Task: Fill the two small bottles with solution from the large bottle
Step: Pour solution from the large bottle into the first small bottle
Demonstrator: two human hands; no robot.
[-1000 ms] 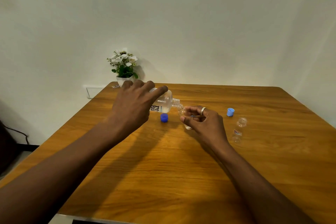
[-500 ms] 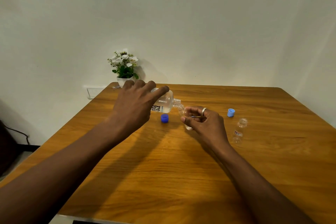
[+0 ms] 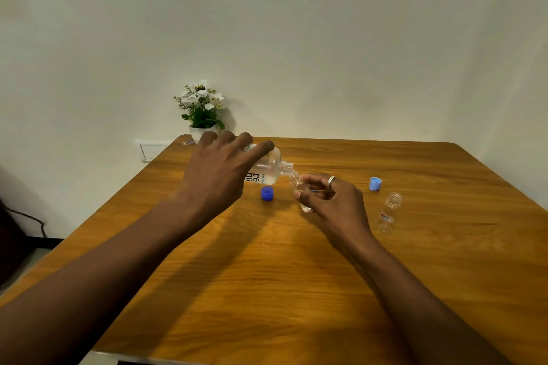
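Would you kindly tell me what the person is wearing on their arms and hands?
There are no gloves on the left hand or the right hand, and no sleeves or watch show in view. The only thing worn is a plain silver ring on a right-hand finger.

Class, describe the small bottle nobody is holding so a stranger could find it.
On the wooden table, look right of the right hand. Just nearer than the light blue cap stands a clear, uncapped small bottle. Unlike the held bottle, no hand touches it, and its label shows red.
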